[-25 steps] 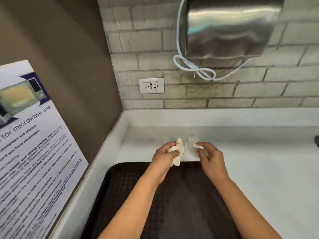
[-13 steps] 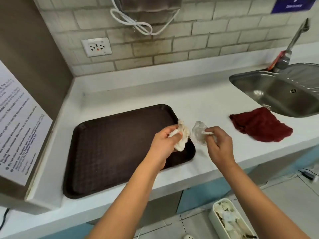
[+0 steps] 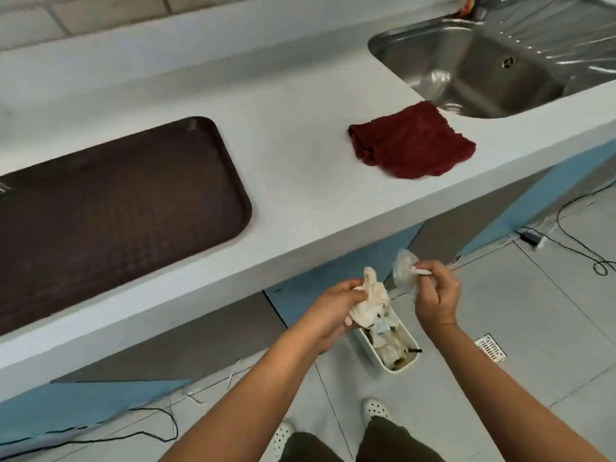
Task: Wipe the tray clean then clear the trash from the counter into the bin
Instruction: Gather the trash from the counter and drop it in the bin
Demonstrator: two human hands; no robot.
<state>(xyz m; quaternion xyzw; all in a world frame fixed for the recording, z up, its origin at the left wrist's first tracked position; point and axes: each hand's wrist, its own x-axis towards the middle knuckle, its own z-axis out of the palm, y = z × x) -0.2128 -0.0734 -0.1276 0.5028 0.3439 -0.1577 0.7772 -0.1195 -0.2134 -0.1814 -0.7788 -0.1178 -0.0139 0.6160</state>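
Trash has come off the worktop (image 3: 300, 181) — half a second ago both hands were above it, now they hang over the bin (image 3: 388, 345) on the floor. Left hand (image 3: 333, 306) fingers clamp a crumpled napkin (image 3: 370, 303); right hand (image 3: 435, 291) pinches a clear wrapper (image 3: 404, 270). Tray (image 3: 110, 208) lies bare, red cloth (image 3: 413, 141) beside the sink (image 3: 483, 65) — only the drop looks left.

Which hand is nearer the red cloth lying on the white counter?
Right. The right hand, pinching clear plastic trash, hangs almost straight below the red cloth, off the counter edge. The left hand, gripping a crumpled paper napkin, is further left.
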